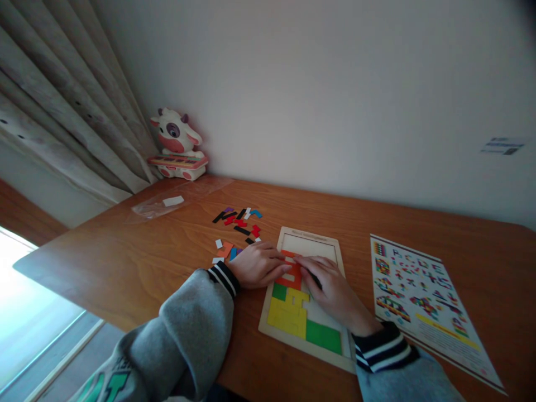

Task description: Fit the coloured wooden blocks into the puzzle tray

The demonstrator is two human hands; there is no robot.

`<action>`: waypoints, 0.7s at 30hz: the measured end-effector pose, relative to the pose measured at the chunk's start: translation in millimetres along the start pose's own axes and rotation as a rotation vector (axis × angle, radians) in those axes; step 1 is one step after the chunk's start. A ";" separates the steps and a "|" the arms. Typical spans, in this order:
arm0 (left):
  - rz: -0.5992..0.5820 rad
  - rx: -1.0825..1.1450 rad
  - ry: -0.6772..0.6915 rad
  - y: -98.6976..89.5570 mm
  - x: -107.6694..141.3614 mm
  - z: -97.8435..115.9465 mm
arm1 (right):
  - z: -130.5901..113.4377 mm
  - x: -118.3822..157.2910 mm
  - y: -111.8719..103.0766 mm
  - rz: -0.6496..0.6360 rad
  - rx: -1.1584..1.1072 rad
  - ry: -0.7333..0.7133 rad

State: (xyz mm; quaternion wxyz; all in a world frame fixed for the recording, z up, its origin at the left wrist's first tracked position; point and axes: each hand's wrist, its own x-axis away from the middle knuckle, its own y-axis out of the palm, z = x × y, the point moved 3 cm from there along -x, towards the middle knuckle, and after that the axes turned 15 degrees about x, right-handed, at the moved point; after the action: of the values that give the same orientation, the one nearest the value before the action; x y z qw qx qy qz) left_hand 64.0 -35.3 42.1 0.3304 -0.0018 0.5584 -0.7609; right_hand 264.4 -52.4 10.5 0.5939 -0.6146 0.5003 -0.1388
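Observation:
A wooden puzzle board (309, 360) with a pale frame lies on the table in front of me. Flat orange puzzle pieces (295, 278), yellow pieces (288, 318) and green pieces (324, 336) fill part of its lower half. My left hand (260, 264) reaches over the board's left edge, fingers stretched out and tips on the orange pieces. From the right, my right hand (330, 287) bends its fingers onto an orange piece, its index fingertip close to the left fingertips. A dark patch shows under the right fingers; piece or shadow, I cannot tell.
Loose black, red, blue and white pieces (242, 229) lie beyond my left hand. A printed pattern sheet (422, 301) is at the right. At the back left are a clear plastic bag (146, 209) and a cow toy with a keyboard (178, 145), near the curtain (62, 95).

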 end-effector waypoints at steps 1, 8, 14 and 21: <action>-0.001 -0.004 0.005 0.1 0.1 0.1 | 0.5 0.5 0.1 -0.002 -0.001 0.007; -0.001 -0.027 0.024 0.5 0.3 0.1 | 2.6 1.7 2.6 0.032 -0.006 0.001; -0.014 0.022 0.136 1.7 0.4 3.7 | 10.9 6.7 -10.7 0.028 0.036 -0.007; -0.043 0.095 0.119 2.4 -0.8 6.1 | 14.3 13.8 -10.3 -0.097 0.095 0.008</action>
State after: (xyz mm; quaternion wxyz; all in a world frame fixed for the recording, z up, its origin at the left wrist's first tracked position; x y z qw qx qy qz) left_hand 68.0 -40.5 42.7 0.2799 0.0471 0.5401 -0.7923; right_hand 286.4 -56.9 10.0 0.6129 -0.6087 0.4651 -0.1934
